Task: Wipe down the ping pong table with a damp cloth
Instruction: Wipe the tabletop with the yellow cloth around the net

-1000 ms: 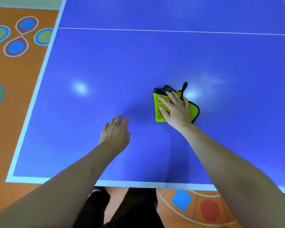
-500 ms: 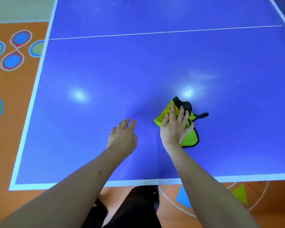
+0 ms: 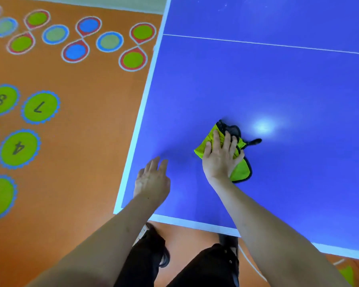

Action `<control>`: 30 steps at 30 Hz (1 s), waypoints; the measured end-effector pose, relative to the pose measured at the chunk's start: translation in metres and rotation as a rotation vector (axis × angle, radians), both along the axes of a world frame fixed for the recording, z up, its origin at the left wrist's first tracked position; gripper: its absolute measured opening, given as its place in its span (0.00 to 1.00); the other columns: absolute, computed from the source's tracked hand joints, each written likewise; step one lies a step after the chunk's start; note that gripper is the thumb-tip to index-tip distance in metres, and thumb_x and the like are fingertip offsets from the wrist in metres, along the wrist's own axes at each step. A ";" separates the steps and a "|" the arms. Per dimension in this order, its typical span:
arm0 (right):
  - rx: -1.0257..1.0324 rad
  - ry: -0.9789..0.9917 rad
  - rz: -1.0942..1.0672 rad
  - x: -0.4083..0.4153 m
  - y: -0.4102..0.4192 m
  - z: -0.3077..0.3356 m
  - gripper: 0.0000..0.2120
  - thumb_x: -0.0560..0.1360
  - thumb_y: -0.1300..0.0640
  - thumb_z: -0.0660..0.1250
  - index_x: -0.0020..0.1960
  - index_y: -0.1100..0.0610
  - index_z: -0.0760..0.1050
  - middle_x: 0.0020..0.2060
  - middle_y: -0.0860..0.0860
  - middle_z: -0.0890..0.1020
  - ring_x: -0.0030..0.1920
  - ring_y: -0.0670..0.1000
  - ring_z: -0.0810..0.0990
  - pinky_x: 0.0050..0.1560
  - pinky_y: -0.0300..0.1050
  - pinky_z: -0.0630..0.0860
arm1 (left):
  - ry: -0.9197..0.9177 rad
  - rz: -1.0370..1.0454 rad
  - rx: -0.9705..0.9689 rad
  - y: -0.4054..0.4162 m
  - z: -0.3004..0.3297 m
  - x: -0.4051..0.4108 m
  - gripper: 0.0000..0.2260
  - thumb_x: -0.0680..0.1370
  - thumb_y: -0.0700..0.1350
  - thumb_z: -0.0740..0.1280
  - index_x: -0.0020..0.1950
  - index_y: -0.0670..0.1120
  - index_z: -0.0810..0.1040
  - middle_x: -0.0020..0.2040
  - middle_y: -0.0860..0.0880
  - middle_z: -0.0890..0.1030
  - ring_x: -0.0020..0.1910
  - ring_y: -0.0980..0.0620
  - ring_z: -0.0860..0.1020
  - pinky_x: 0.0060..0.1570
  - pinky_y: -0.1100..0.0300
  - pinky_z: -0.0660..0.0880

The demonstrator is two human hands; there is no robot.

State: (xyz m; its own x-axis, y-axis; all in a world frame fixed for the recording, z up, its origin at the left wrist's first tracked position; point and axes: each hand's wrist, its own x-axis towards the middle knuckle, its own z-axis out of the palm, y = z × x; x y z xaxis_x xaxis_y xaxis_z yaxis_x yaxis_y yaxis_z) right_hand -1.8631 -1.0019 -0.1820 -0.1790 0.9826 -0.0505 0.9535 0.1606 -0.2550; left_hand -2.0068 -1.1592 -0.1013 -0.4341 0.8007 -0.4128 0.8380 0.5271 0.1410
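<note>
Right hand (image 3: 221, 157) flat, fingers spread; left hand (image 3: 151, 181) relaxed

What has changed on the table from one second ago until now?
The right hand slid the cloth nearer to the table's near edge and turned it, its loop now pointing right. The view swung left. That hand stays flat on the cloth; the left hand stays open beside it.

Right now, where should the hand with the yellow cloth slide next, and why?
Probably toward the near left corner. The right hand presses the yellow cloth flat on the blue table, and the strip between it and the white side edge lies close by. The left hand sits there, so it would likely lift first.
</note>
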 end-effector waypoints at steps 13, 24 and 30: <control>0.128 0.018 0.856 -0.150 -0.056 -0.006 0.21 0.86 0.40 0.55 0.77 0.40 0.71 0.78 0.48 0.71 0.79 0.54 0.66 0.74 0.66 0.59 | 0.093 0.109 -0.018 -0.113 0.013 -0.124 0.24 0.82 0.47 0.56 0.78 0.50 0.60 0.78 0.49 0.60 0.77 0.50 0.59 0.72 0.52 0.63; 0.124 0.068 1.044 0.044 0.026 0.001 0.20 0.85 0.41 0.57 0.75 0.39 0.71 0.79 0.46 0.69 0.82 0.51 0.61 0.78 0.63 0.58 | 0.149 -0.002 -0.027 -0.014 0.036 0.021 0.24 0.82 0.49 0.56 0.79 0.50 0.60 0.78 0.48 0.61 0.78 0.49 0.58 0.73 0.51 0.61; 0.166 0.087 0.856 0.217 0.101 0.003 0.20 0.85 0.41 0.59 0.75 0.41 0.73 0.78 0.47 0.70 0.81 0.51 0.63 0.77 0.63 0.60 | 0.153 -0.187 -0.039 0.079 0.040 0.158 0.24 0.83 0.48 0.54 0.80 0.50 0.57 0.79 0.49 0.58 0.79 0.50 0.55 0.73 0.53 0.58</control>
